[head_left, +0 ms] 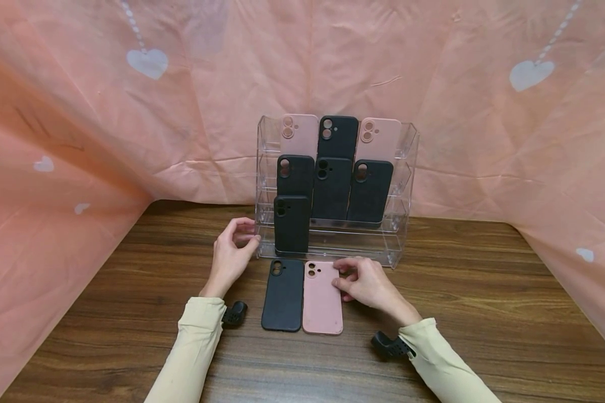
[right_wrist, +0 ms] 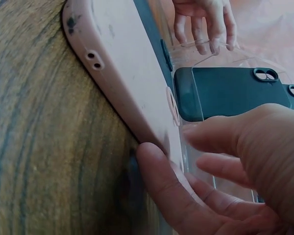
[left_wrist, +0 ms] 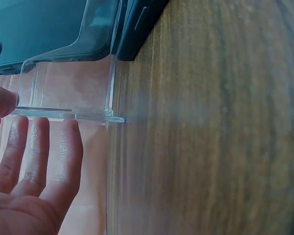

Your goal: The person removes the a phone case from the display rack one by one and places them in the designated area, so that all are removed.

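My left hand (head_left: pixel 231 249) grips the left side wall of a clear tiered display stand (head_left: pixel 355 240). In the left wrist view, the thumb (left_wrist: pixel 1 101) lies on one side of that wall and the fingers reach its other side. Curled fingers of my right hand (head_left: pixel 370 284) hold the upper right edge of a pink phone case (head_left: pixel 322 305), flat on the table. A black phone case (head_left: pixel 282 296) lies close along its left side. On the stand's lowest tier, at the left, leans another black case (head_left: pixel 292 229).
Three black cases fill the stand's middle tier, one of them in the center (head_left: pixel 331 190). Behind them stand a black case (head_left: pixel 339 140) and two pink ones (head_left: pixel 378 137). The wooden table (head_left: pixel 484 291) meets pink cloth (head_left: pixel 464 123) on three sides.
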The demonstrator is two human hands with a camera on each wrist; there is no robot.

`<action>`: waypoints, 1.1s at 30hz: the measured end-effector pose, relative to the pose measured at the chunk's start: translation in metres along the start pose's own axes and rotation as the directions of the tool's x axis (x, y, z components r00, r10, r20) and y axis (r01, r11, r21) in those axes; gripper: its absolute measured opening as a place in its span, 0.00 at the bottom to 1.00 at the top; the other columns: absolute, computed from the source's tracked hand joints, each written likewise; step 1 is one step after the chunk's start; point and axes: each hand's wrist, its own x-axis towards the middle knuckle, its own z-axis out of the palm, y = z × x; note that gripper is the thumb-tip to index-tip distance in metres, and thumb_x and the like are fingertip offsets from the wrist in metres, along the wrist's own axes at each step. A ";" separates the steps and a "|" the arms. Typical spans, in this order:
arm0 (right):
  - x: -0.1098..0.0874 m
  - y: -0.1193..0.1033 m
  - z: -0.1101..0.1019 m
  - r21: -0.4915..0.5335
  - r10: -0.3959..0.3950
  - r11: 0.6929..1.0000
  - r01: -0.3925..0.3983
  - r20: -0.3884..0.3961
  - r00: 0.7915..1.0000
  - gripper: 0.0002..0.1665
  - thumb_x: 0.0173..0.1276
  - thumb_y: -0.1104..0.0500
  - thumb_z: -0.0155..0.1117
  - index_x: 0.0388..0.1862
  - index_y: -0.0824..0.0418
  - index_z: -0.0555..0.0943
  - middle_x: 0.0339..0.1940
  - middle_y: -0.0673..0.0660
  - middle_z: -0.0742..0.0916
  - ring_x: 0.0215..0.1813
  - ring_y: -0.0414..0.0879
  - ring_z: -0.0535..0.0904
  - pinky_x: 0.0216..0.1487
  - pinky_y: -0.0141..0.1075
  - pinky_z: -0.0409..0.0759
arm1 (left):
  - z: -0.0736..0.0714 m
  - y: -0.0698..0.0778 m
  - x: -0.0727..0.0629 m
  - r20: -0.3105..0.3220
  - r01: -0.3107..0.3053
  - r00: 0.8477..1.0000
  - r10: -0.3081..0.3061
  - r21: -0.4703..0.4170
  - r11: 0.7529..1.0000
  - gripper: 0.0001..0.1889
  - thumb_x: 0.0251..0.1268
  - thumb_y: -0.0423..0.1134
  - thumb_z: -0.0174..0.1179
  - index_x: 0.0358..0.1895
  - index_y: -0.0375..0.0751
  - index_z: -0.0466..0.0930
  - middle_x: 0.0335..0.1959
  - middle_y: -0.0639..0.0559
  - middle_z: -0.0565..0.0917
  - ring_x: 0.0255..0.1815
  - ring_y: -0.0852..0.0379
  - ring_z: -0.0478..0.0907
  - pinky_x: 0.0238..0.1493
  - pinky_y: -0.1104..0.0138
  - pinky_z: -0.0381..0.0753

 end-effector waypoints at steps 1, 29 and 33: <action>0.000 0.000 -0.001 -0.001 -0.009 1.000 0.009 -0.005 1.000 0.19 0.65 0.66 0.71 0.55 0.67 0.84 0.47 0.64 0.88 0.24 0.41 0.85 0.24 0.33 0.84 | 0.000 0.000 0.000 0.000 0.000 1.000 0.000 -0.003 1.000 0.17 0.63 0.31 0.67 0.55 0.42 0.79 0.49 0.43 0.86 0.48 0.47 0.89 0.44 0.69 0.84; 0.026 -0.026 -0.015 0.039 -0.314 0.942 0.334 -0.256 0.914 0.26 0.66 0.63 0.73 0.63 0.56 0.81 0.50 0.62 0.89 0.47 0.50 0.89 0.49 0.43 0.89 | 0.000 0.000 0.001 0.003 0.018 1.000 -0.018 0.014 1.000 0.17 0.63 0.31 0.67 0.55 0.44 0.79 0.50 0.43 0.85 0.49 0.47 0.88 0.47 0.62 0.85; 0.034 -0.030 -0.014 0.066 -0.327 0.931 0.359 -0.286 0.901 0.28 0.65 0.64 0.73 0.65 0.58 0.80 0.52 0.62 0.88 0.49 0.51 0.88 0.47 0.40 0.89 | 0.000 0.001 0.001 0.002 0.017 1.000 -0.017 0.011 1.000 0.17 0.63 0.31 0.67 0.55 0.44 0.79 0.51 0.42 0.85 0.49 0.46 0.88 0.48 0.62 0.86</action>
